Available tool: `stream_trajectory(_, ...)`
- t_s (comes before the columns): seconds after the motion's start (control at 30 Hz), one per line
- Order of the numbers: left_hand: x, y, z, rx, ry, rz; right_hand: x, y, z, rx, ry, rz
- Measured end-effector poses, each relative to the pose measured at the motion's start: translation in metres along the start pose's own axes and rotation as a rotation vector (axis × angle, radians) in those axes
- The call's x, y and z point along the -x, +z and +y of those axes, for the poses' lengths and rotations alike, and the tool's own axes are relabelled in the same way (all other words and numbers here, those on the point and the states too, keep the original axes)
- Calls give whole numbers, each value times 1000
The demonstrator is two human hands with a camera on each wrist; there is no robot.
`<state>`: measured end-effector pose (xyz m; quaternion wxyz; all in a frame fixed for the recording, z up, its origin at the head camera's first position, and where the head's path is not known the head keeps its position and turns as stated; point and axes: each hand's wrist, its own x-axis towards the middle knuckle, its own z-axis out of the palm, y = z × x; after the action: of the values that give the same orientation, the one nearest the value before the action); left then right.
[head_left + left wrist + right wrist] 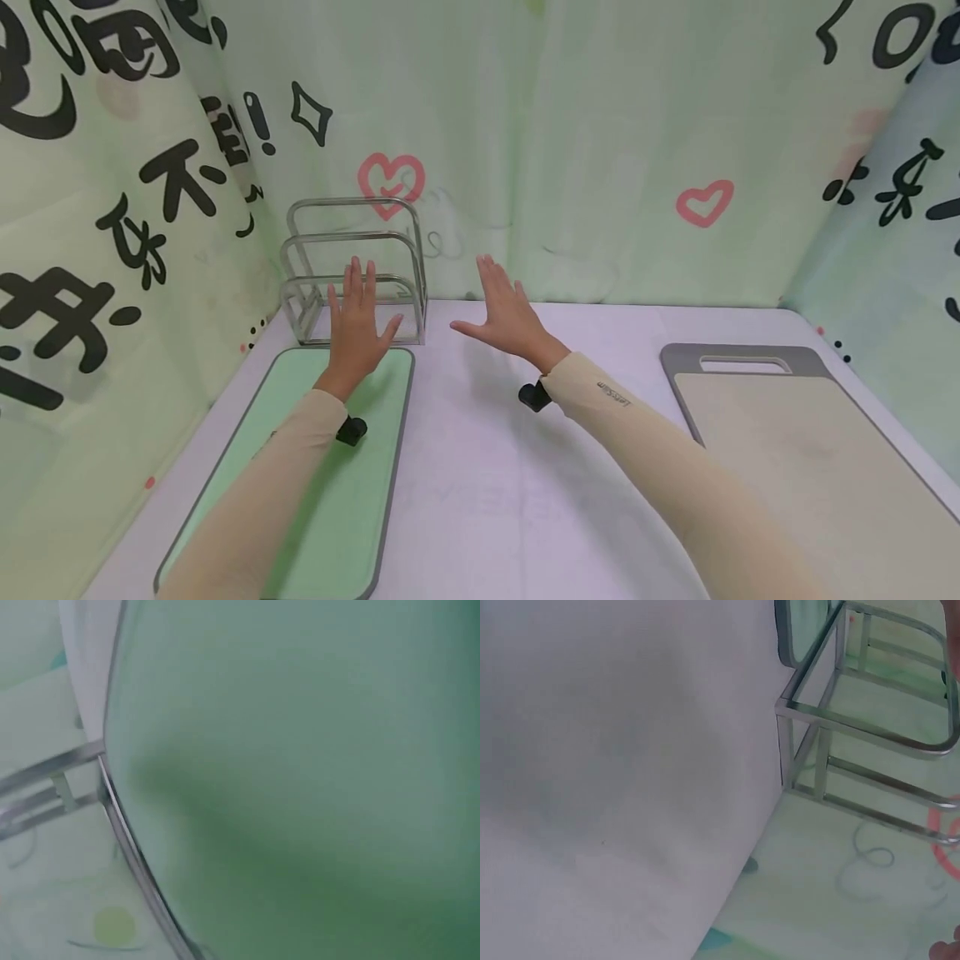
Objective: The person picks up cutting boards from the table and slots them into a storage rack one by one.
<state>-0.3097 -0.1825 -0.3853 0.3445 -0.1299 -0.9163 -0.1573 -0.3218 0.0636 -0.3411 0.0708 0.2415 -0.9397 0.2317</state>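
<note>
My left hand point(357, 329) is raised over the far end of a green cutting board point(341, 500), its fingers straight and the thumb spread to the right. Behind it stands a metal rack point(412, 250) of three upright hoops, which the left fingers overlap in the head view. To the right of the rack my right hand point(513, 321) hovers above the table, fingers extended and thumb pointing left. Neither hand holds anything. The left wrist view shows the board's green surface point(315, 750) with the rack's bars point(52, 769) at its edge. In the right wrist view the rack point(870, 731) appears at the upper right.
A beige cutting board point(810, 467) with a grey handle end lies at the right of the white table point(480, 467). Patterned curtains point(600, 150) with hearts and black lettering enclose the table at the back and sides.
</note>
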Motion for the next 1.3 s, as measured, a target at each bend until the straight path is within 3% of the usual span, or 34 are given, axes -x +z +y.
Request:
stream_trajectory(0.1, 2, 0, -10, 95, -68, 87, -7, 5, -3, -108, 7, 27)
stream_trajectory(0.2, 4, -1, -20, 191, -178, 163, -13, 10, -7, -219, 9, 41)
stream_trajectory(0.33, 5, -5, -29, 307, -325, 218, -19, 17, -11, -332, 17, 46)
stream_trajectory(0.6, 0, -15, -44, 424, -484, 236, -29, 26, -15, -414, 48, 86)
stream_trajectory(0.8, -3, -25, -62, 454, -573, 191, -38, 32, -20, -480, 55, 101)
stream_trajectory(0.93, -5, -30, -77, 451, -582, 135, -43, 36, -24, -513, 60, 100)
stream_trajectory(1.0, -4, -33, -82, 499, -578, 83, -45, 39, -26, -530, 62, 100)
stream_trajectory(1.17, -3, -47, -96, 579, -574, -172, -49, 44, -29, -587, 72, 86)
stream_trajectory(1.3, -9, -57, -110, 473, -531, -347, -51, 46, -30, -597, 92, 56)
